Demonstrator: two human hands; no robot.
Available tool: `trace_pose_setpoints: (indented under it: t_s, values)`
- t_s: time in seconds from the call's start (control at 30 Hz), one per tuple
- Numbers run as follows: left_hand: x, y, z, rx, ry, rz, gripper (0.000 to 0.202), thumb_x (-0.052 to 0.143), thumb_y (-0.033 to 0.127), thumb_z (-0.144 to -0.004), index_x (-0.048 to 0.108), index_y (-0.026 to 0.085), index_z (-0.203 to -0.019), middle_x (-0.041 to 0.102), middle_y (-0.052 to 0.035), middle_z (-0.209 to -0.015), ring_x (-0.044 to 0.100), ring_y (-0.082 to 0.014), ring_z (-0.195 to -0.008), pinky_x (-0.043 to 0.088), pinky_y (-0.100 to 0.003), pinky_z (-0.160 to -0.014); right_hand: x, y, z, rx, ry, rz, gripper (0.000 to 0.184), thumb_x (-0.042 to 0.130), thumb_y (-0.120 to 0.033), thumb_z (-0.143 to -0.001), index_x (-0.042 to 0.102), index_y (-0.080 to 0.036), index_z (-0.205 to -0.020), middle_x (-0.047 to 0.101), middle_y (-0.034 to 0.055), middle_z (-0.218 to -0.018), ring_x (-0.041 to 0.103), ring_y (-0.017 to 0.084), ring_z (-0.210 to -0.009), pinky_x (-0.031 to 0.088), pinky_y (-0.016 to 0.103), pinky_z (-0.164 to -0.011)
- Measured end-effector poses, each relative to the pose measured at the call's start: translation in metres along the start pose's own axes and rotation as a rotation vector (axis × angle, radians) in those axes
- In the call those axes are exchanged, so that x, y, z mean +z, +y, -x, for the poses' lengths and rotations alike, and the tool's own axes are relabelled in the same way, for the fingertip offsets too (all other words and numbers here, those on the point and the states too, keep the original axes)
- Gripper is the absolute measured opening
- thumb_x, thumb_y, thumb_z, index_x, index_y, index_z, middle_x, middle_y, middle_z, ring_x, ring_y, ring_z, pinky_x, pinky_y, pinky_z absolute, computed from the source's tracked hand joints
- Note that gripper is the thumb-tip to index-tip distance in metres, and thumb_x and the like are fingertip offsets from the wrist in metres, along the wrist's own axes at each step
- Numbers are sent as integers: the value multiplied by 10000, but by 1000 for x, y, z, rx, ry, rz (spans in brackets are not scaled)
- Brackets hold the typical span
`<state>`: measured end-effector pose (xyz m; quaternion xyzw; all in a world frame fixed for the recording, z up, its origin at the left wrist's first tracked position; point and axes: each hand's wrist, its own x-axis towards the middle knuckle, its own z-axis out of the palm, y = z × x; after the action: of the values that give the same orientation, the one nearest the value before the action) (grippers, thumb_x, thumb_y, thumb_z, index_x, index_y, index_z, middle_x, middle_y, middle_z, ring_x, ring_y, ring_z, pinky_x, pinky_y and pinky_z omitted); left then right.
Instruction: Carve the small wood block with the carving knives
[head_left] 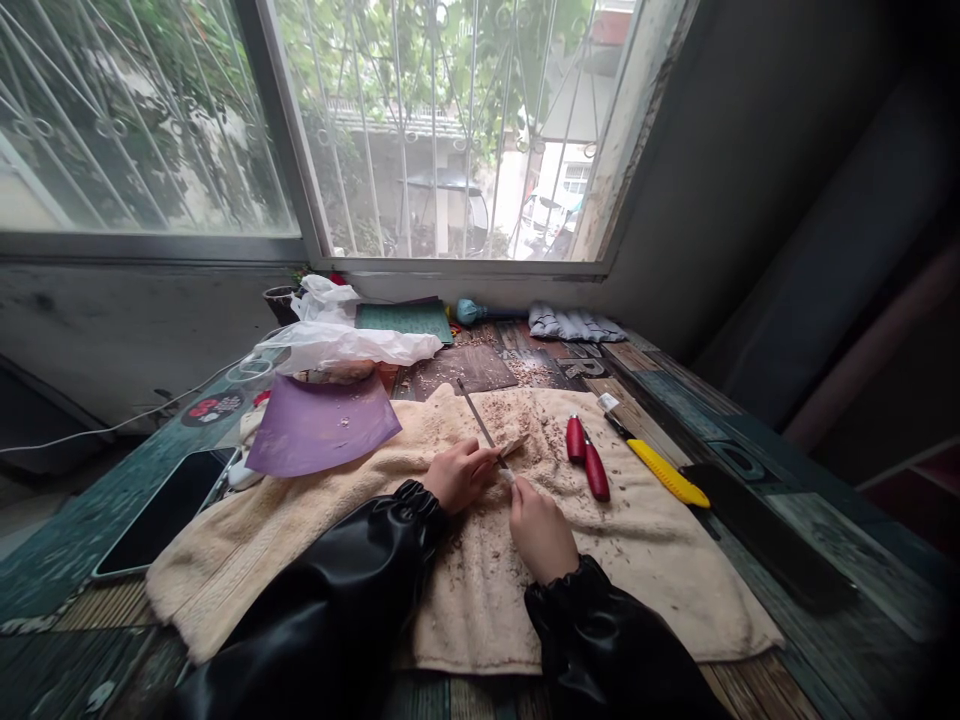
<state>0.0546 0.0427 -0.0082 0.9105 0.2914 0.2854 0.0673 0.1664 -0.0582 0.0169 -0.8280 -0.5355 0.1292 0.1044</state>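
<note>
My right hand is closed around the near end of a thin dark file, which points away and to the left. Pinched in my left hand is a small pale piece of wood, its tip sticking out to the right. The file crosses over this piece beside my left fingertips. Both hands are above a beige towel scattered with wood shavings. My fingers partly hide the wood piece, so its full shape cannot be made out.
Right of my hands lie two red-handled tools and a yellow utility knife. Purple sandpaper and a tablet are on the left. Behind are a white plastic bag, a green mat and a barred window.
</note>
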Motion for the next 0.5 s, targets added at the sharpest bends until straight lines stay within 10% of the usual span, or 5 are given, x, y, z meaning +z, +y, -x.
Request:
trace_pose_setpoints:
  t_s: [0.5]
  values:
    - [3,-3,2,13,23,5,286,347,300,-862,557,233,-1044,510,-19,-755,486,-99,-664,401,-203,-603,2,2,-1,-4,4,-16,355,234,-295,-877,523,-227,-1070,644,74,-816,599,177,-760,362,242,-607]
